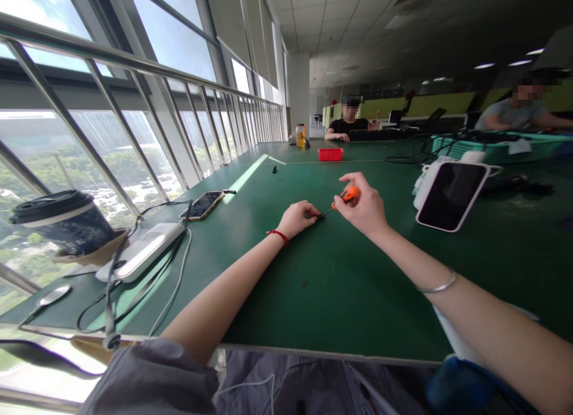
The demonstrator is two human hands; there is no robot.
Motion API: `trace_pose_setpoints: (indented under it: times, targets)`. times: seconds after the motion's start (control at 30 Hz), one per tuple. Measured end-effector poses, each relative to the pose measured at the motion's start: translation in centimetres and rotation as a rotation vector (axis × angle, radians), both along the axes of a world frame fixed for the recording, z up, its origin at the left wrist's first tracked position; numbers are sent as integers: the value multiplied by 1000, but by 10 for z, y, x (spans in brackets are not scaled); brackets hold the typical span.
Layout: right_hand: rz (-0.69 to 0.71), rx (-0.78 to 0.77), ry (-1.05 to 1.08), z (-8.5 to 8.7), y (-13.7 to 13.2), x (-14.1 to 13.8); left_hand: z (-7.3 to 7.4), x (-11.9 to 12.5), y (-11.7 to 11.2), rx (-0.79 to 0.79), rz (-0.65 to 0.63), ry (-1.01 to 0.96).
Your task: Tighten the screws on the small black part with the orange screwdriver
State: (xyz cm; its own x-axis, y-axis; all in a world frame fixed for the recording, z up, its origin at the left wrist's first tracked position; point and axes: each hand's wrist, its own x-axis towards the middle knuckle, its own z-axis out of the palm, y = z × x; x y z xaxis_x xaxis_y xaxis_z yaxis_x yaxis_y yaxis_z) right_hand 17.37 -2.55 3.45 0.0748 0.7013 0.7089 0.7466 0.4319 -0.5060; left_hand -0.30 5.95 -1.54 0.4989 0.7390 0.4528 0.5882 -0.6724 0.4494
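Note:
My right hand point(363, 205) is closed round a small screwdriver with an orange handle point(350, 194), its thin shaft pointing left and down. The tip meets a small black part point(319, 216) that my left hand point(296, 218) pinches against the green table point(322, 283). A red string circles my left wrist and a silver bangle sits on my right forearm. Both hands are close together near the middle of the table.
A lidded coffee cup point(62, 224), a white power bank point(142, 251) with cables and a phone point(202, 205) lie at left. A tilted phone point(451, 195) stands at right. A red tray point(330, 154), a bottle point(300, 135) and two seated people are farther back.

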Motion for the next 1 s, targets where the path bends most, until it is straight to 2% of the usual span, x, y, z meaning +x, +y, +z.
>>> trace_pose_setpoints:
  times: [0.1,0.17,0.2,0.27,0.33,0.43,0.6,0.77,0.93,1.0]
  targets:
    - [49,-63,-15,0,2,3,0,0,0,0,-1,-6]
    - [59,-13,15,1,4,9,0,-1,1,-2,-5,-7]
    - [18,55,60,2,5,12,-1,-1,2,-3,-8,-8]
    - [-153,191,135,4,9,22,-1,-1,2,-2,-11,-9]
    - [-298,265,175,5,14,33,-1,-1,2,-1,-6,-10]
    - [-434,239,258,4,23,50,0,0,1,-7,-1,-12]
    - [-498,214,282,-3,33,67,0,-1,1,-16,-3,-16]
    - [-385,150,86,-7,30,57,0,-1,0,-20,-11,-20]
    - [-77,13,-266,-15,28,41,-1,3,-6,-49,-65,-66]
    - [-5,-79,-363,-20,31,40,-1,7,-9,-51,-91,-88]
